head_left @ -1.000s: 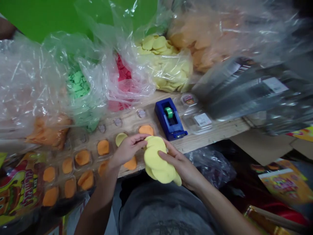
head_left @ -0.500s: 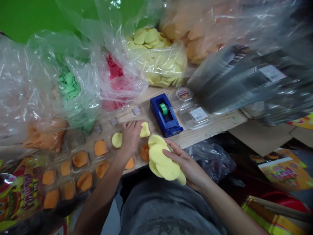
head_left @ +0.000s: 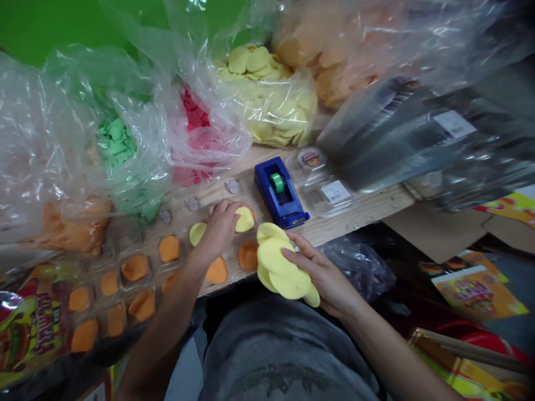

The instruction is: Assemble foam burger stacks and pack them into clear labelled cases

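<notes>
The left hand [head_left: 221,227] lies palm down over a clear tray [head_left: 146,245], its thumb side touching a yellow disc [head_left: 244,219] seated in a cavity. Whether it grips the disc or only presses it, I cannot tell. The right hand [head_left: 321,273] firmly cradles a floppy stack of yellow discs [head_left: 278,266], fingers curled over the edge, just beside the tray. Orange discs [head_left: 169,249] fill cavities toward eight o'clock, and a lone yellow one [head_left: 197,234] sits just beyond the left hand. A blue tape dispenser [head_left: 279,192] stands at one o'clock on the wooden bench [head_left: 359,209]. A bag of yellow discs [head_left: 267,106] lies at twelve o'clock, a bag of green discs [head_left: 115,145] at ten.
</notes>
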`<state>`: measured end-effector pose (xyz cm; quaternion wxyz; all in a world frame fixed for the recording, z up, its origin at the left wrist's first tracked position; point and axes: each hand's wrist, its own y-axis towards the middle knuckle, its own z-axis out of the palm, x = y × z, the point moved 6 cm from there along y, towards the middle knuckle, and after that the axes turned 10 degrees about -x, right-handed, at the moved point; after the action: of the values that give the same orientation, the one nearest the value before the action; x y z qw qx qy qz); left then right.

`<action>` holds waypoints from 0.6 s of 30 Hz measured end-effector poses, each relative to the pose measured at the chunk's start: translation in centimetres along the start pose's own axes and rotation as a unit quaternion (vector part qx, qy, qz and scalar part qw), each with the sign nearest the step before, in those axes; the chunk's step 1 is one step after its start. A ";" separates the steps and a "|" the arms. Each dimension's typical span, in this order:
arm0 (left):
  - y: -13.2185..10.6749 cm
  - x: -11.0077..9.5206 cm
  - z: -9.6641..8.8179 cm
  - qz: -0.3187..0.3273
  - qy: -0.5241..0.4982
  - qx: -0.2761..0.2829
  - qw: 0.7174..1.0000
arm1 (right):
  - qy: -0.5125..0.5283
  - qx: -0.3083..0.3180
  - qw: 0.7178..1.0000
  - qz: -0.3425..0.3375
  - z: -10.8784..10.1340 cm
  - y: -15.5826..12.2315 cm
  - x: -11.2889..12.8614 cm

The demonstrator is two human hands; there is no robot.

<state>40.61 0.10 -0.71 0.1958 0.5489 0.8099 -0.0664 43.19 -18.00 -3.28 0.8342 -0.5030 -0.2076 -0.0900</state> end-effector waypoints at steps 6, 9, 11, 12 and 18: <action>0.9 -1.0 -0.2 -0.038 -0.033 0.079 0.996 | 0.001 0.006 1.000 -0.004 -0.1 0.1 0.0; 1.3 -1.3 0.1 -0.032 -0.031 0.091 0.995 | 0.003 0.007 1.000 -0.005 -0.2 0.2 0.0; 1.5 -1.4 0.3 -0.007 0.022 0.072 0.997 | 0.006 0.009 1.000 -0.004 -0.3 0.2 0.0; 1.5 -1.5 0.2 0.005 0.054 0.056 0.997 | 0.009 0.010 1.000 -0.004 -0.4 0.2 0.0; -0.3 -3.1 -1.0 -0.056 -0.158 0.015 0.986 | 0.009 0.065 0.998 -0.016 0.4 0.1 -0.4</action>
<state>41.13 -2.32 1.33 0.3092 0.4884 0.7969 -0.1757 42.78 -17.57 -3.37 0.8654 -0.4437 -0.2132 -0.0942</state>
